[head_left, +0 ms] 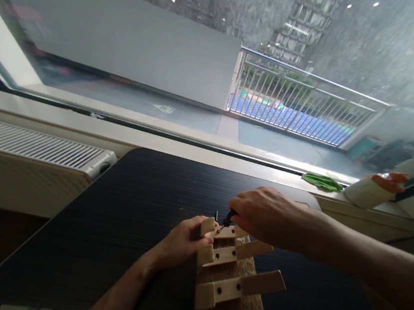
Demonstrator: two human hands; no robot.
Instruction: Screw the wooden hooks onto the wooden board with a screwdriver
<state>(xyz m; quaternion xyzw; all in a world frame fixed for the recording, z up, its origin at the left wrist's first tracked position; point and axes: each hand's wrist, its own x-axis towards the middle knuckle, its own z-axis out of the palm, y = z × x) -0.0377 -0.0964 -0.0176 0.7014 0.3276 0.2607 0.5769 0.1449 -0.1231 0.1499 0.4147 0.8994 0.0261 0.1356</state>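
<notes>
My right hand [260,212] is closed around the dark handle of a screwdriver [228,219]. The tool's thin shaft slants down to a hole in the farthest wooden hook piece [225,233]. With my left hand [183,240] I grip the left end of that piece, thumb on the near side and fingers on the far side. Several such pale wooden pieces, each with dark holes or screws, sit crosswise on a long wooden board [249,271] with a rough, bark-like surface. A small dark upright pin [216,215] shows just beyond my left fingers; its kind is unclear.
The board lies on a black table [129,206] with rounded corners. A white radiator [41,150] stands at the left. Along the window sill at the right are a green cloth [322,182] and a white container with an orange top [372,190]. Beyond the glass is a metal railing [304,101].
</notes>
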